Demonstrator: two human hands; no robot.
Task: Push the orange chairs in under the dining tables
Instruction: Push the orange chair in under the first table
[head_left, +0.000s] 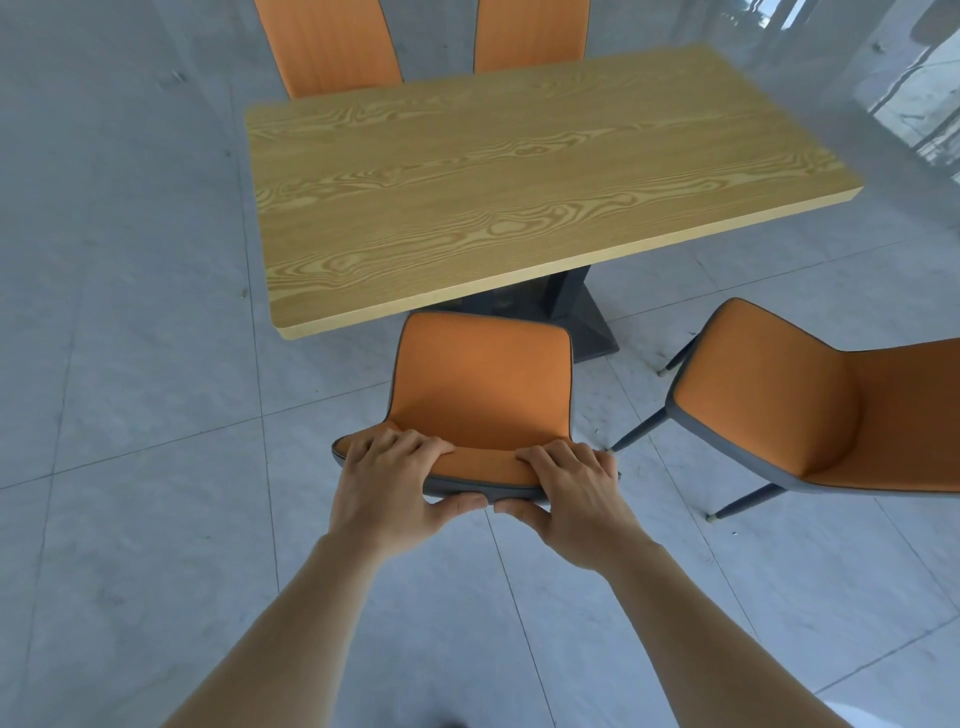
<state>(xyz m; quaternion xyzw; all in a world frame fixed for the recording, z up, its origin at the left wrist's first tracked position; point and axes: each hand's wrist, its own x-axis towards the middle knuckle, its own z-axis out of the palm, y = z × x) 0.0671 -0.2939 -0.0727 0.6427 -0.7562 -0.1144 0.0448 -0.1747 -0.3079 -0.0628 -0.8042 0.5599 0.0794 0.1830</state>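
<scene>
An orange chair with grey edging stands at the near side of the wooden dining table; its seat front just meets the table's edge. My left hand and my right hand both grip the top of its backrest, fingers over the front, thumbs behind. A second orange chair stands to the right, pulled out and turned away from the table. Two more orange chairs stand side by side at the table's far side, only their backrests showing.
The table rests on a dark grey pedestal base. Pale grey floor tiles stretch all around. A glossy wall or glass panel stands at the far right.
</scene>
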